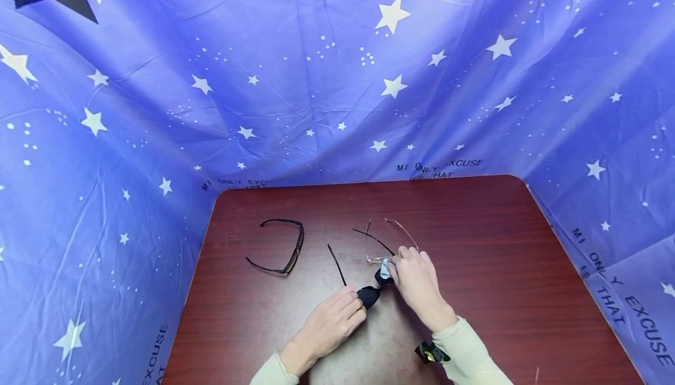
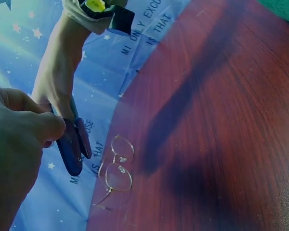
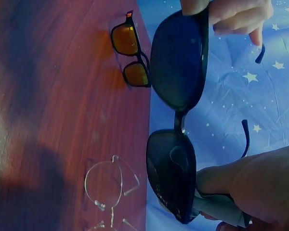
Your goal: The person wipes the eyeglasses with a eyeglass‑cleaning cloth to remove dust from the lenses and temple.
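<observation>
Black sunglasses [image 1: 368, 296] with dark lenses are held up in front of the person, temples unfolded and pointing away. My left hand [image 1: 333, 319] pinches them at the left end, thumb by the lens edge. At the other end, my right hand [image 1: 419, 282] pinches a light blue cloth [image 1: 385, 269] around the right lens. In the right wrist view both sunglass lenses [image 3: 178, 62] face the camera, and the cloth [image 3: 219, 209] shows behind the lower one, partly hidden by the fingers.
Thin metal-framed glasses [image 2: 119, 178] lie on the table just beyond the right hand. Black-framed glasses [image 1: 297, 250] with orange-looking lenses [image 3: 125, 41] in the right wrist view lie to the left. A starry blue curtain [image 1: 316, 80] encloses the dark red table [image 1: 506, 232].
</observation>
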The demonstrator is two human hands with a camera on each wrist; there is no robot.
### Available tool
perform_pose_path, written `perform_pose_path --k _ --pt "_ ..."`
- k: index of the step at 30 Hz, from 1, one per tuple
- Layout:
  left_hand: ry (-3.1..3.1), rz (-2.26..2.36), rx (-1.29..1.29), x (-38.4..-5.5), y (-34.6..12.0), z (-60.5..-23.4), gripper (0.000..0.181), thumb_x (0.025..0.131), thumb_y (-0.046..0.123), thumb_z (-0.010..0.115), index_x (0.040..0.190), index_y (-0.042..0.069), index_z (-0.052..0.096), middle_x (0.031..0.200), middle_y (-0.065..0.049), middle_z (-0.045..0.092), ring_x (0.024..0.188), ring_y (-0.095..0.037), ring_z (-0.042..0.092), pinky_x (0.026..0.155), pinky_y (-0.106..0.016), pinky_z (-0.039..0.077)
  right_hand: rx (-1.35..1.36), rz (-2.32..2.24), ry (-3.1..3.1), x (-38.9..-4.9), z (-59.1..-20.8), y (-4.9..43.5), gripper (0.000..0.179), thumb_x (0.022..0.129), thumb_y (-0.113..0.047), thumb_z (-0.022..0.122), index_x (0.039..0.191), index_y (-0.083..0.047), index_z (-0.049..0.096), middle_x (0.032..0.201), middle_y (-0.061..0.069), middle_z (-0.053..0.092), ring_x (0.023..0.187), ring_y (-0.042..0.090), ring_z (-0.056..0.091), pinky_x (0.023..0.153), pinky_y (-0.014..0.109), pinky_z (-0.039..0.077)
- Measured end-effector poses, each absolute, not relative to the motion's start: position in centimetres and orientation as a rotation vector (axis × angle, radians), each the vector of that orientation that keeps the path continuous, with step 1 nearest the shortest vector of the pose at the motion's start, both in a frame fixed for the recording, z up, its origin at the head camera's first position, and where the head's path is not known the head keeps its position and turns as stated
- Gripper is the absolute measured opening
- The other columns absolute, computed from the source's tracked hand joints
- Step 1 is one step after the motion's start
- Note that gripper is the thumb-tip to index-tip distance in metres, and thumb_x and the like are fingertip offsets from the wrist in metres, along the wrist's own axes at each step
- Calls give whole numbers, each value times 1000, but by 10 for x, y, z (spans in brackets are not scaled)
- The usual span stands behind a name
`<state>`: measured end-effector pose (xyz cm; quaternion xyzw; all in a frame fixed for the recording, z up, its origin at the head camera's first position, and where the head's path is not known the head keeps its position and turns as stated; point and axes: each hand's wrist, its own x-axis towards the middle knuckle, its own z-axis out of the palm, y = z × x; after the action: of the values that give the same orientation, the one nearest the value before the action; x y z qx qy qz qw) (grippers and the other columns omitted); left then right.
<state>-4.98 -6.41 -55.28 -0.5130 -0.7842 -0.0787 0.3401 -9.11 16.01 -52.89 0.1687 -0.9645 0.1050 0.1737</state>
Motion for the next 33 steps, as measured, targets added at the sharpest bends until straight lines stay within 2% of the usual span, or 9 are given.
perform_pose_path --k 5,11,20,26,33 --pt "-2049 -195 -1322 -51 -67 -554 22 101 11 48 85 15 64 92 3 66 97 -14 67 118 -34 40 546 375 -2748 -86 -529 155 11 80 -15 85 83 -10 76 75 1 56 75 25 57 67 38 41" --pt "-2048 -192 -1314 -51 -68 -554 23 102 12 48 85 14 63 92 3 67 97 -15 68 113 -34 46 565 349 -2725 -86 -527 154 12 78 -15 86 81 -10 75 75 2 56 73 24 56 66 38 41" --pt "-2041 -184 -1311 -52 -67 -555 25 103 11 46 85 15 63 93 3 67 97 -14 67 118 -34 41 481 344 -2749 -94 -529 162 11 79 -13 86 85 -8 78 72 3 52 72 28 56 65 40 38" --pt "-2041 -180 -1312 -52 -67 -554 23 101 11 47 86 15 64 93 3 67 97 -15 67 118 -34 41 552 346 -2771 -89 -530 156 12 80 -14 85 81 -10 74 74 2 54 75 26 58 68 40 42" --pt "-2061 -172 -1325 -51 -67 -553 21 100 12 48 87 15 64 93 3 66 97 -15 67 117 -34 42 557 315 -2755 -89 -530 156 12 79 -15 85 80 -10 75 74 3 55 74 26 58 66 40 41"
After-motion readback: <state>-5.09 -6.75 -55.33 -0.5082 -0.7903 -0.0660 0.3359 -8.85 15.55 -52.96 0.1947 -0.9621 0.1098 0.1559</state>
